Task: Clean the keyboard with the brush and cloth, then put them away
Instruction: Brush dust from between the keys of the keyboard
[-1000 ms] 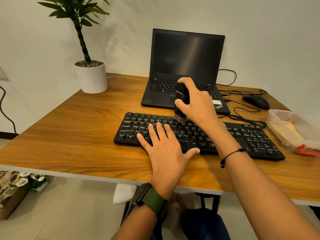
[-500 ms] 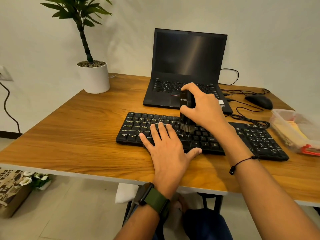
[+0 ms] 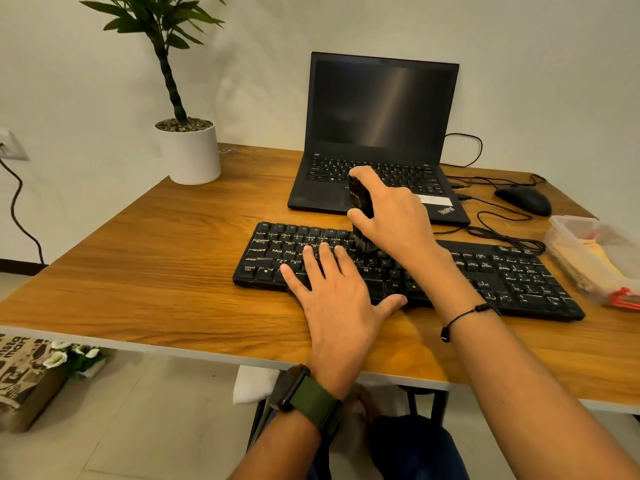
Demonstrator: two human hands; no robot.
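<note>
A black keyboard (image 3: pixel 512 275) lies across the wooden table (image 3: pixel 156 258) in front of me. My right hand (image 3: pixel 391 216) grips a black brush (image 3: pixel 360 202) upright, its bristles down on the upper key rows near the keyboard's middle. My left hand (image 3: pixel 336 296) lies flat with fingers spread on the keyboard's left half, holding nothing. A yellow cloth (image 3: pixel 599 258) lies inside a clear plastic box (image 3: pixel 568 230) at the right edge of the table.
An open black laptop (image 3: pixel 381 109) stands behind the keyboard. A black mouse (image 3: pixel 523 199) and its cables lie at the back right. A potted plant (image 3: pixel 188 150) stands at the back left. A paper bag (image 3: pixel 24 375) sits on the floor to the left.
My right hand has moved the brush back up from the middle key rows to the upper rows. My left hand has stayed flat on the keyboard.
</note>
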